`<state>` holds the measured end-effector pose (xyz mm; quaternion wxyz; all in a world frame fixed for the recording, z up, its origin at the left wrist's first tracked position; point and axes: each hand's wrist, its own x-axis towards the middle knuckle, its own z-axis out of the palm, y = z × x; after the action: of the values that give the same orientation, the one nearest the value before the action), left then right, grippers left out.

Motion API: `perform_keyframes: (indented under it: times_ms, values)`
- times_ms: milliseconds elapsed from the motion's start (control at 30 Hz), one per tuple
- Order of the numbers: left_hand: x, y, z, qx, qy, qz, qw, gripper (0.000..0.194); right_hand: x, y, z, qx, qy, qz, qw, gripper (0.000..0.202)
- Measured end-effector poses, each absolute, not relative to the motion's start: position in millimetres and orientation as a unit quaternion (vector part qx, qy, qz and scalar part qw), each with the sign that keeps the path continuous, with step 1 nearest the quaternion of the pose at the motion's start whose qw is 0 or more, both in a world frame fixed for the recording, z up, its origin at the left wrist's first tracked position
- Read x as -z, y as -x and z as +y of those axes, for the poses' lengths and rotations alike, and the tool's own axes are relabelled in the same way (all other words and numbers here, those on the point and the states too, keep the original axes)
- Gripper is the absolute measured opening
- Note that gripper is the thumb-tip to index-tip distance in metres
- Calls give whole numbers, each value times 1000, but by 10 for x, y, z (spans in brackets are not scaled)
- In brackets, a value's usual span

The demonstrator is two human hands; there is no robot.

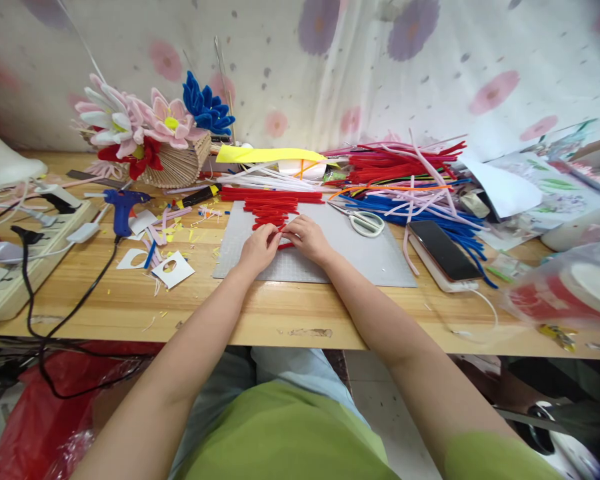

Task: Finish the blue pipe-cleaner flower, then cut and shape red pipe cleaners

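My left hand (261, 248) and my right hand (306, 237) meet over the grey cutting mat (350, 257). Their fingers are pinched close together on a short red pipe cleaner, of which a bit shows between and just below the fingertips. Right beyond the hands lie rows of red pipe cleaners (273, 205), long at the back and shorter toward me. Scissors with pale green handles (367, 223) rest on the mat to the right of my right hand.
At left are a blue glue gun (123, 210), a power strip (40, 257), cords and paper scraps. Pipe-cleaner flowers (170, 123) stand behind. Bundles of red pipe cleaners (400, 163) and blue ones, a phone (445, 250) and a bagged red cup (560, 293) are at right.
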<state>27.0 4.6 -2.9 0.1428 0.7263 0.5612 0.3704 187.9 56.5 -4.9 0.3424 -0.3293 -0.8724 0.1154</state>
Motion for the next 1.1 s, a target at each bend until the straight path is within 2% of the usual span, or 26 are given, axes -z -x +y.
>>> perform_keyframes:
  times_ms: [200, 433, 767, 1100]
  values:
    - [44, -234, 57, -379, -730, 535, 196, 16, 26, -1883, 528, -217, 299, -863, 345, 12]
    - [41, -184, 73, -415, -716, 510, 234, 19, 57, -1954, 564, -240, 304, -848, 360, 15]
    - [10, -169, 64, -371, -749, 509, 205, 19, 61, -1933, 546, -332, 314, -821, 343, 16]
    - [52, -193, 65, -412, -728, 493, 239, 17, 104, -1914, 558, -385, 299, -804, 339, 18]
